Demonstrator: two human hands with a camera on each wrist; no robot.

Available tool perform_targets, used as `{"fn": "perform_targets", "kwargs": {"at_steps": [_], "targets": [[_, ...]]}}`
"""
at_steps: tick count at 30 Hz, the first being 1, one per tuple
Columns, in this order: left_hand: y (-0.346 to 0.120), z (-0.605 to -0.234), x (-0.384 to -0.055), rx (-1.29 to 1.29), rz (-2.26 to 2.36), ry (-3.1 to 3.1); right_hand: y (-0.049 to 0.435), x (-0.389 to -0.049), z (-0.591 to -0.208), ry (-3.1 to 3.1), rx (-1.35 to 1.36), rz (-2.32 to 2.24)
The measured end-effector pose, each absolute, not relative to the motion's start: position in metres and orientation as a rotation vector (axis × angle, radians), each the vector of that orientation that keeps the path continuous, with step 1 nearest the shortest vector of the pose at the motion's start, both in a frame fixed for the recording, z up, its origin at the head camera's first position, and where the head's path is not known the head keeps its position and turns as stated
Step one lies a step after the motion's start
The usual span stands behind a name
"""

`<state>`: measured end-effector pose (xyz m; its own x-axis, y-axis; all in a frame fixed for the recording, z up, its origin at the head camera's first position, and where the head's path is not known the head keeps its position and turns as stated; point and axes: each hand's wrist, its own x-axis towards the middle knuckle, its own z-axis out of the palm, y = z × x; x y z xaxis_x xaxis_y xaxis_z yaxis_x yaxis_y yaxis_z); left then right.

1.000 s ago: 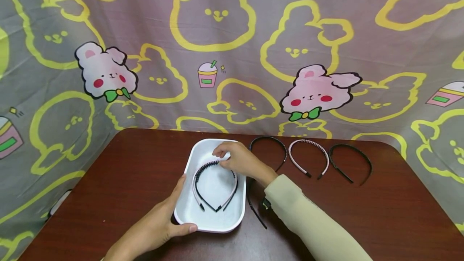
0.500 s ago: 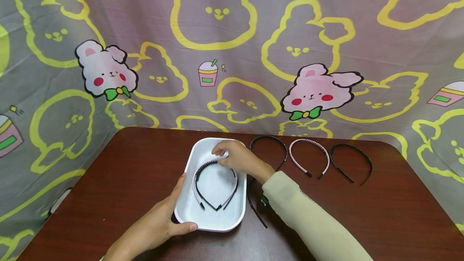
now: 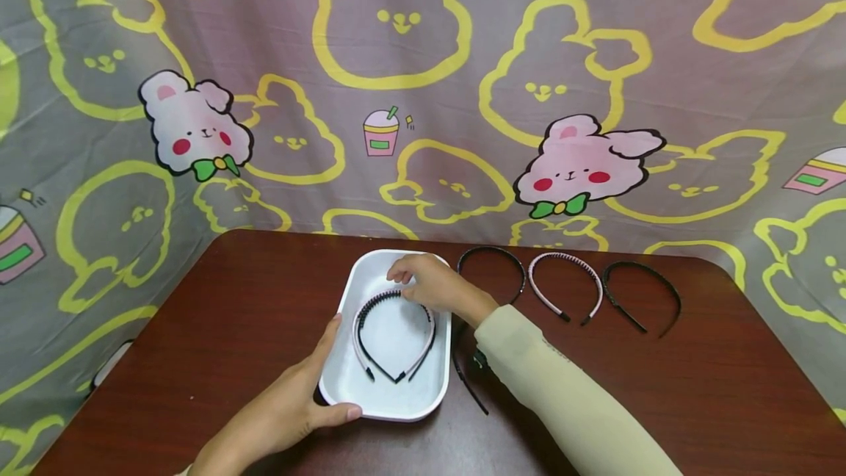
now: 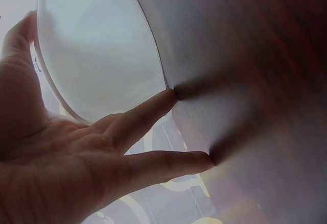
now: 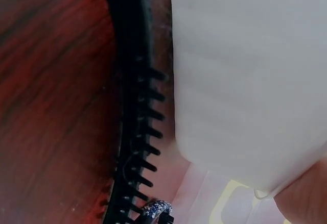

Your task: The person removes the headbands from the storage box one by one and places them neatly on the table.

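Observation:
A white tray (image 3: pixel 432 388) holds two headbands, a pink headband (image 3: pixel 357 344) and a black toothed headband (image 3: pixel 367 347), lying overlapped. My left hand (image 3: pixel 300 388) rests around the tray's near left corner, thumb at the near rim and a finger along the left side. In the left wrist view, two straight fingers of the left hand (image 4: pixel 102 152) reach down to the table beside the tray. My right hand (image 3: pixel 429 285) reaches over the tray's right rim, its thumb and curled fingers at the top of the headbands, pinching there. The fingers hide that part of the bands.
Right of the tray lie a black headband (image 3: pixel 492 249), a pink headband (image 3: pixel 565 259) and another black headband (image 3: pixel 641 266). A further black headband (image 3: pixel 471 388) lies partly under the right forearm. A patterned cloth (image 3: pixel 423 94) hangs behind the brown table (image 3: pixel 218 314).

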<state>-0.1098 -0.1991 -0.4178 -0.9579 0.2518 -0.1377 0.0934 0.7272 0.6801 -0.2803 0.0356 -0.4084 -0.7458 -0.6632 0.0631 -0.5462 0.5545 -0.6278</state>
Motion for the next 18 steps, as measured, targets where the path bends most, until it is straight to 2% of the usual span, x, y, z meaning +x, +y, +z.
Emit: {"fn": "perform_targets", "kwargs": {"at_steps": [18], "targets": [[-0.1985, -0.4180, -0.1109, 0.258, 1.049, 2.691, 0.0328, -0.2851, -0.4138, 2.712, -1.198, -0.688]]}}
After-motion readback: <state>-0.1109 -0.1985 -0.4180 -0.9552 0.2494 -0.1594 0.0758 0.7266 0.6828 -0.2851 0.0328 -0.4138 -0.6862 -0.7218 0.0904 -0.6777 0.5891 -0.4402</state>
